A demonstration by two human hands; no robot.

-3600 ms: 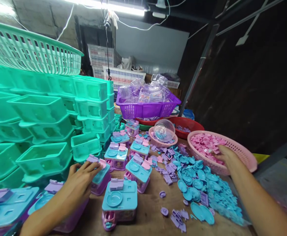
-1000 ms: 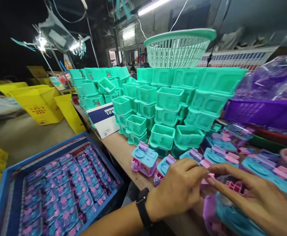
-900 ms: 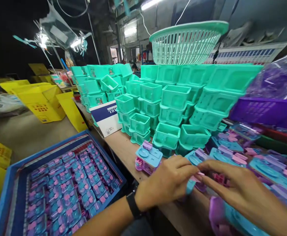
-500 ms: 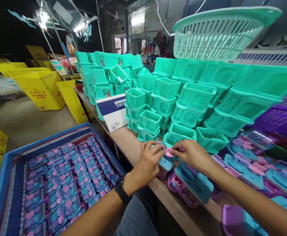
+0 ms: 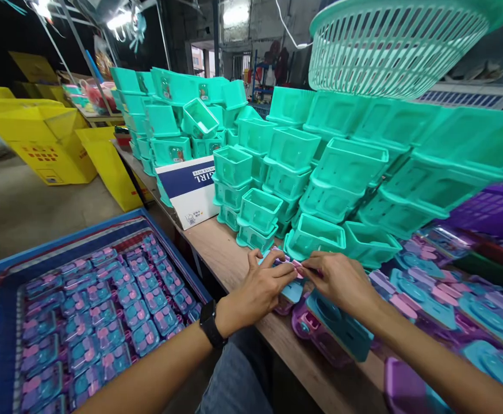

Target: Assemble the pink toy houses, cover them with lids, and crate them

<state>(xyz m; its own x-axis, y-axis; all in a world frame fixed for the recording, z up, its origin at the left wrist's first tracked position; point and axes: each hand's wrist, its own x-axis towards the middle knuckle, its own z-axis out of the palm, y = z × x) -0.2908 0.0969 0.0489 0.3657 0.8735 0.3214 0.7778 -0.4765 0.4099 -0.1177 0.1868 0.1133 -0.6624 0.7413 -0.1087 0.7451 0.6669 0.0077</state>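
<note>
My left hand (image 5: 257, 290) and my right hand (image 5: 340, 279) meet over a small toy house (image 5: 293, 290) with a blue top and a pink-purple body, which stands near the wooden table's front edge (image 5: 234, 270). The fingertips of both hands pinch a small pink piece (image 5: 296, 264) on the toy's top. A black watch (image 5: 210, 325) is on my left wrist. Another blue-topped toy (image 5: 340, 328) lies tilted just under my right wrist.
Stacks of teal plastic boxes (image 5: 294, 167) fill the table behind my hands, with a teal basket (image 5: 389, 46) on top. A blue crate (image 5: 83, 299) of finished toys sits low at left. More blue and purple toys (image 5: 441, 293) lie at right. Yellow cartons (image 5: 48, 138) stand on the floor.
The view swung from the right side of the table to the left. Both hands moved forward to the toy by the teal boxes; they now press a pink piece on it.
</note>
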